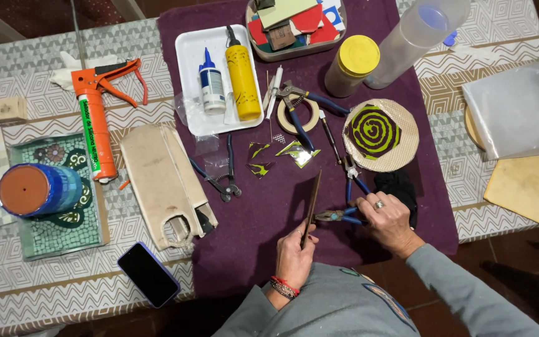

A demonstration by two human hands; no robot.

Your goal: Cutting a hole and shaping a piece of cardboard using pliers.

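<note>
My left hand (293,253) holds a thin dark brown tile piece (311,206) edge-up over the purple cloth (263,218). My right hand (389,218), with a ring on one finger, grips blue-handled nippers (339,215) whose jaws meet the lower part of the tile piece. Just beyond the right hand lies a round board with a green and dark spiral mosaic (378,133). Small green and dark shards (260,159) lie on the cloth ahead of my hands.
A white tray (188,56) holds a glue bottle (211,81) and a yellow bottle (242,75). More pliers (223,181), a tape ring (299,115), an orange caulking gun (98,112), a mosaic pot (38,190), a phone (148,274) and a box of tile pieces (294,25) surround the cloth.
</note>
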